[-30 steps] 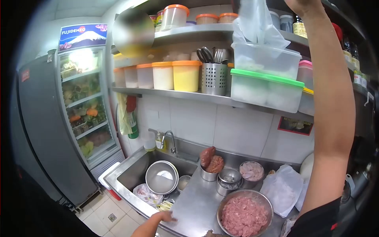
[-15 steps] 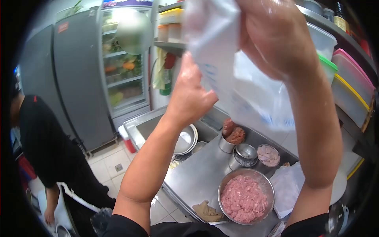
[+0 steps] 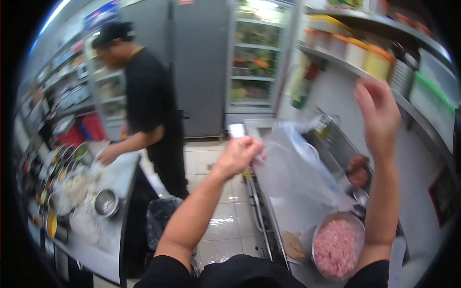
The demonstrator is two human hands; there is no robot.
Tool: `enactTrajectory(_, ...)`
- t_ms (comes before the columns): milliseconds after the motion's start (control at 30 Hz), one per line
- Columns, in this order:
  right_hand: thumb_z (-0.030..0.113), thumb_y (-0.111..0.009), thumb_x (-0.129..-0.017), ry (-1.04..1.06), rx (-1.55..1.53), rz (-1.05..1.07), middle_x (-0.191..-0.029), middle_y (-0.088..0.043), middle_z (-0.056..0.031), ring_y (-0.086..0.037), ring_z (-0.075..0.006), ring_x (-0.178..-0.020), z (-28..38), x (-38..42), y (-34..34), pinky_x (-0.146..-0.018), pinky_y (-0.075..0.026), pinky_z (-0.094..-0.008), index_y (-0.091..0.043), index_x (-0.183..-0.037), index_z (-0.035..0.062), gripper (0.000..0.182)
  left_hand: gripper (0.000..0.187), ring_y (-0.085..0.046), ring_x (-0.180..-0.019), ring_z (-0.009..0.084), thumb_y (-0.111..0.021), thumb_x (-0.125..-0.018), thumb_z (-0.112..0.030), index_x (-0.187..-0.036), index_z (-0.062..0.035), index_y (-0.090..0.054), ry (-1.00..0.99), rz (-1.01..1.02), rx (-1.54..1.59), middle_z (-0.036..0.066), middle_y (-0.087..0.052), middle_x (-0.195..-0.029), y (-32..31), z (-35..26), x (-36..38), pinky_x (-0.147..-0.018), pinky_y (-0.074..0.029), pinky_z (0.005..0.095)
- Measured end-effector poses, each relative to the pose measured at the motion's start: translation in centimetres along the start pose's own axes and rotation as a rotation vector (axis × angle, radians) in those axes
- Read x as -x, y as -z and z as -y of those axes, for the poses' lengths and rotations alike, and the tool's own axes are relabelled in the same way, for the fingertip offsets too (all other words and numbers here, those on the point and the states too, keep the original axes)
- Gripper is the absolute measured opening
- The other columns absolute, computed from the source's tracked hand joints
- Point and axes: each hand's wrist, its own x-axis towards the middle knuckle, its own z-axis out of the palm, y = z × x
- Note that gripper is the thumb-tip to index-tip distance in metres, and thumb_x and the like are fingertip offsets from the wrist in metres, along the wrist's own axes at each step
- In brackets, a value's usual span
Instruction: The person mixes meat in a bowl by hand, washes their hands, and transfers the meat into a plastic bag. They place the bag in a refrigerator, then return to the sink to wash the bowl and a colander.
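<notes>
My left hand point(image 3: 240, 156) is closed, with its fingers pinched on the edge of a translucent plastic bag point(image 3: 300, 158). The bag billows over the steel counter, down towards a metal bowl point(image 3: 314, 240) of pink minced meat point(image 3: 338, 247). Raised near the wall shelf, my right hand point(image 3: 379, 117) has loosely curled, slightly blurred fingers, and nothing shows in it. Behind the bag, dark reddish meat point(image 3: 357, 172) sticks out of a container. Beside the bowl lies a brownish lump point(image 3: 293, 246).
On the left a person in black point(image 3: 151, 81) leans over a worktable point(image 3: 108, 240) holding a steel bowl point(image 3: 106, 203) and several containers. A black-lined bin point(image 3: 165, 221) stands between the counters. Shelves point(image 3: 336, 56) with tubs line the right wall; a glass-door fridge point(image 3: 257, 62) stands behind.
The bag has come down from in front of my face and spread over the counter. My right hand has come away from it. The view has swung left, showing the other person's worktable.
</notes>
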Motion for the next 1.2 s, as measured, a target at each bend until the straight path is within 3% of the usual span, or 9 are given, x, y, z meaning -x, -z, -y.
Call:
enactTrajectory(100, 0.017, -0.063, -0.088, 0.057, -0.201, 1.005, -0.078, -0.065, -0.0176, -0.065, -0.0281, -0.079, 5.6, 5.5, -3.3, -0.073, -0.05, -0.0325, -0.065, -0.097, -0.0008, 0.02, 0.017, -0.056, -0.066, 0.01, -0.063, -0.091, -0.021, -0.085, -0.0063, -0.056, 0.035, -0.157, 0.165, 0.002, -0.06, -0.075, 2.5, 3.0, 4.2, -0.06, -0.048, 0.0248)
enactTrajectory(167, 0.021, -0.065, -0.088, -0.046, -0.103, 1.187, -0.094, -0.066, -0.0222, -0.065, -0.0364, -0.089, 4.0, 11.0, -9.6, -0.078, -0.051, -0.0353, -0.063, -0.106, -0.0002, 0.028, 0.018, -0.054, -0.065, 0.0091, -0.065, -0.089, -0.021, -0.085, -0.0067, -0.054, 0.024, -0.197, 0.062, 0.001, -0.058, -0.075, 3.7, 3.8, 7.6, -0.059, -0.047, 0.0251)
enactTrajectory(333, 0.026, -0.062, -0.092, -0.573, -0.746, 1.017, -0.127, -0.056, -0.0205, -0.06, -0.026, -0.107, 3.6, 22.3, -24.4, -0.086, -0.05, -0.0356, -0.047, -0.134, -0.0001, 0.052, 0.016, -0.053, -0.069, 0.0078, -0.066, -0.089, -0.017, -0.091, -0.0054, -0.055, 0.261, -0.22, -0.082, 0.001, -0.058, -0.079, 6.8, 6.4, 18.3, -0.062, -0.047, 0.0251)
enactTrajectory(533, 0.029, -0.062, -0.093, -0.378, -0.616, 1.032, -0.083, -0.068, -0.0072, -0.061, -0.0118, -0.075, 13.0, 32.1, -30.9, -0.067, -0.051, -0.0294, -0.064, -0.114, -0.0003, 0.036, 0.021, -0.058, -0.083, 0.0116, -0.056, -0.095, -0.017, -0.112, -0.0048, -0.054, 0.326, -0.413, 0.468, 0.004, -0.06, -0.095, 10.5, 8.9, 29.7, -0.075, -0.05, 0.027)
enactTrajectory(767, 0.032, -0.066, -0.086, -0.215, -0.387, 1.238, -0.085, -0.068, -0.0153, -0.067, -0.0265, -0.077, 15.1, 36.8, -30.7, -0.071, -0.052, -0.0364, -0.067, -0.099, 0.0058, 0.029, 0.015, -0.064, -0.086, 0.021, -0.049, -0.098, -0.023, -0.1, -0.0087, -0.052, 0.287, -0.882, 0.9, 0.008, -0.062, -0.093, 12.6, 9.6, 38.9, -0.078, -0.054, 0.0349)
enactTrajectory(867, 0.029, -0.064, -0.086, -0.169, -0.424, 1.335, -0.091, -0.068, -0.016, -0.066, -0.0263, -0.085, 12.5, 39.5, -29.3, -0.076, -0.051, -0.0351, -0.067, -0.099, 0.0063, 0.027, 0.027, -0.047, -0.049, 0.011, -0.046, -0.097, -0.025, -0.071, -0.016, -0.045, 0.162, -0.83, 1.138, -0.003, -0.045, -0.057, 16.0, 12.7, 42.3, -0.049, -0.042, 0.0288)
enactTrajectory(967, 0.033, -0.064, -0.088, -0.338, -0.373, 1.663, -0.091, -0.069, -0.0065, -0.063, -0.0168, -0.086, 5.9, 42.2, -28.1, -0.078, -0.05, -0.0304, -0.067, -0.105, 0.0082, 0.031, 0.035, -0.029, -0.039, 0.0079, -0.046, -0.097, -0.024, -0.062, -0.0197, -0.038, 0.063, -0.685, 1.203, -0.008, -0.03, -0.049, 20.0, 10.7, 44.9, -0.042, -0.029, 0.0259)
enactTrajectory(1133, 0.042, -0.078, -0.078, -1.347, -0.576, 1.592, -0.123, -0.058, -0.0102, -0.056, -0.0231, -0.111, 1.9, 38.8, -19.5, -0.092, -0.048, -0.0387, -0.049, -0.135, 0.0088, 0.072, 0.032, -0.042, -0.048, 0.012, -0.046, -0.096, -0.024, -0.066, -0.0165, -0.045, -0.091, -0.761, 1.177, -0.003, -0.042, -0.056, 23.6, 10.3, 44.3, -0.049, -0.038, 0.0287)
enactTrajectory(1200, 0.04, -0.081, -0.073, -0.847, -0.298, 1.182, -0.132, -0.052, -0.0166, -0.052, -0.0316, -0.12, 3.5, 35.9, -18.0, -0.101, -0.043, -0.0401, -0.044, -0.136, 0.0005, 0.083, 0.029, -0.05, -0.057, 0.0152, -0.046, -0.096, -0.024, -0.07, -0.0129, -0.053, -0.045, -1.031, 0.974, 0.002, -0.054, -0.064, 19.7, 7.7, 40.3, -0.056, -0.044, 0.0302)
